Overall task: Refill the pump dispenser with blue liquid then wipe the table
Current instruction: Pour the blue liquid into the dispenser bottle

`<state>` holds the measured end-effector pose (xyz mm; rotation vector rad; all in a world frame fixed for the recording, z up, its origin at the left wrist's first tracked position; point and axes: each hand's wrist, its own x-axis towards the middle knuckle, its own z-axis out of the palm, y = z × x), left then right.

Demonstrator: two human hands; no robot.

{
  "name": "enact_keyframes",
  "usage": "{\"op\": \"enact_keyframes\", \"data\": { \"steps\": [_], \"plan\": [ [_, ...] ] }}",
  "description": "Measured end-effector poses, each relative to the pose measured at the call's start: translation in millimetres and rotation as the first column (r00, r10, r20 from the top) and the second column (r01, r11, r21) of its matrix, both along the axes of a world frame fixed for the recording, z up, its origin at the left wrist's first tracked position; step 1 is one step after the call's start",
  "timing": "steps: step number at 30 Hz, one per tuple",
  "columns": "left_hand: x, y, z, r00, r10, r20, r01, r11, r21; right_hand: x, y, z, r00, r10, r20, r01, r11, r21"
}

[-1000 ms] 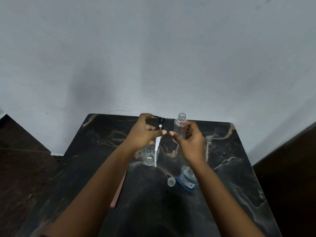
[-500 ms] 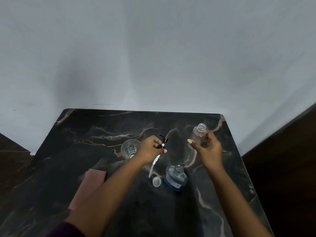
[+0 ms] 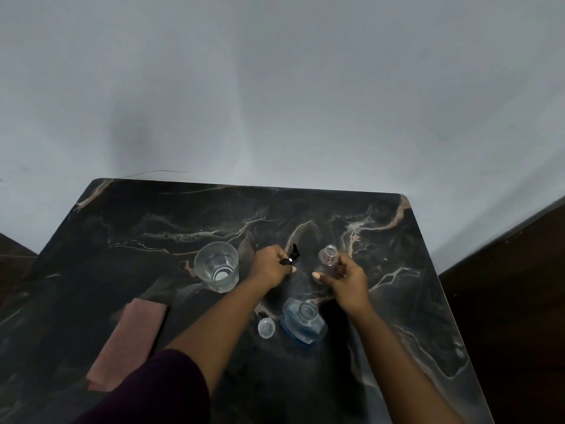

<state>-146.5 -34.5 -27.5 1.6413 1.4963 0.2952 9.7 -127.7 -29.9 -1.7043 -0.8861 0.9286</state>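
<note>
Left hand [image 3: 273, 268]: grasps pump head [image 3: 292, 257], mid-table.
Right hand [image 3: 347, 278]: grasps open dispenser bottle [image 3: 329, 256] — neck tilted up and away.
Blue-liquid bottle [image 3: 302, 323]: uncapped, toward near edge — nearer the right hand.

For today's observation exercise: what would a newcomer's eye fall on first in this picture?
Two hands meet mid-table: the left hand grips a black pump head, the right hand holds an open clear bottle. Just nearer stands an uncapped bottle of blue liquid; a glass tumbler stands left.
</note>
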Motion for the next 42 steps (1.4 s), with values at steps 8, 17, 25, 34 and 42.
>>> {"op": "enact_keyframes", "data": {
  "steps": [8,17,25,34,42],
  "plan": [
    [5,-7,-3,0.988,-0.03,-0.152,0.039,0.998,0.058,-1,1,-5,0.997,0.075,0.037,-0.074,0.997,-0.03],
    [6,-12,-3,0.994,-0.018,-0.105,0.025,0.997,0.073,-5,-9,-9,0.997,0.056,0.045,-0.055,0.998,-0.034],
    [-4,-13,32,0.984,-0.15,0.091,0.12,0.954,0.276,-4,-71,4,0.997,-0.067,-0.048,0.069,0.997,0.04],
    [20,-6,20,0.839,-0.523,0.148,0.513,0.852,0.107,-17,-123,6,0.958,0.28,-0.069,-0.277,0.96,0.039],
    [33,-8,6,0.854,-0.446,0.268,0.442,0.893,0.079,-40,-109,5,0.979,0.188,-0.074,-0.179,0.977,0.119]
  ]
}}
